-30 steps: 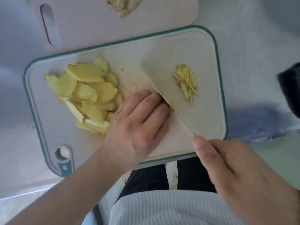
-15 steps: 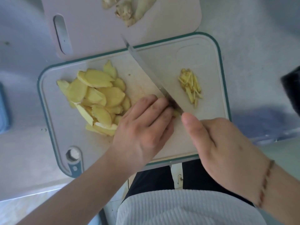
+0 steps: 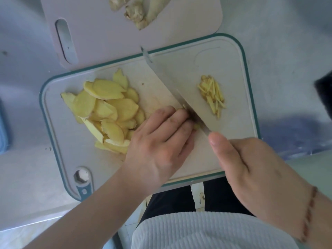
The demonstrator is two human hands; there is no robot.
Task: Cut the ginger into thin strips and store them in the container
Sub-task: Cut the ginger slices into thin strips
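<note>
A pile of yellow ginger slices [image 3: 107, 108] lies on the left half of the white, teal-rimmed cutting board [image 3: 59, 141]. A small heap of thin ginger strips [image 3: 212, 94] lies on its right half. My left hand [image 3: 161, 141] holds a few slices down with curled fingertips; only small bits of them show at the fingertips. My right hand [image 3: 251, 168] grips the handle of a broad knife [image 3: 179, 81], thumb along it. The blade runs diagonally across the board, right against my left fingertips. No container is in view.
A pink cutting board [image 3: 107, 33] lies behind, with uncut ginger root pieces [image 3: 140, 11] on it. A blue object [image 3: 2, 126] sits at the left edge and a dark object [image 3: 325, 94] at the right edge. The board's front edge overhangs the counter.
The knife tipped from nearly flat to steeper and my right hand slid forward toward the board. My left hand stayed on the slices.
</note>
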